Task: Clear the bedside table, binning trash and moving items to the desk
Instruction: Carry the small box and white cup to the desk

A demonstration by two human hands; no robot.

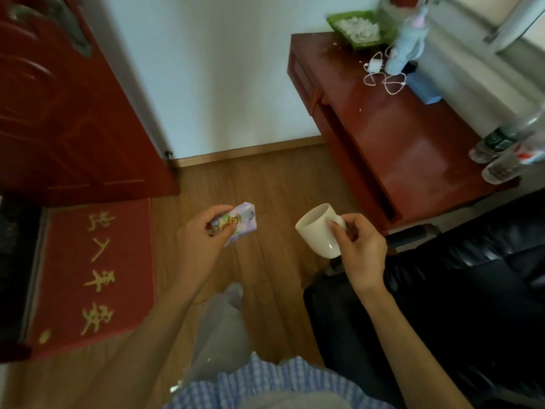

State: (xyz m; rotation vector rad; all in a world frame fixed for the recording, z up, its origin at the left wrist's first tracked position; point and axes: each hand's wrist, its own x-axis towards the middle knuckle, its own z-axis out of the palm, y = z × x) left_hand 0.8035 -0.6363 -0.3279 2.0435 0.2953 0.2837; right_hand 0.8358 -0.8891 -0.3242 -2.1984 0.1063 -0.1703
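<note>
My left hand (203, 240) grips a small purple tissue pack (239, 221) with a cartoon print, held over the wooden floor. My right hand (358, 246) holds a white mug (317, 231) by its handle, tilted with its mouth facing up and left. A red-brown wooden desk (398, 149) stands at the upper right, beyond the mug. On it are a green tray (358, 29) of white bits, a white charger with cable (380, 73), a pale blue toy (405, 44), a blue box (424, 87) and two plastic bottles (507, 149) at the right edge.
A red door (67, 107) stands open at the left above a red doormat (91, 278) with gold characters. A black leather chair (457, 278) fills the lower right, close to the desk. Wooden floor (265, 178) lies between door and desk.
</note>
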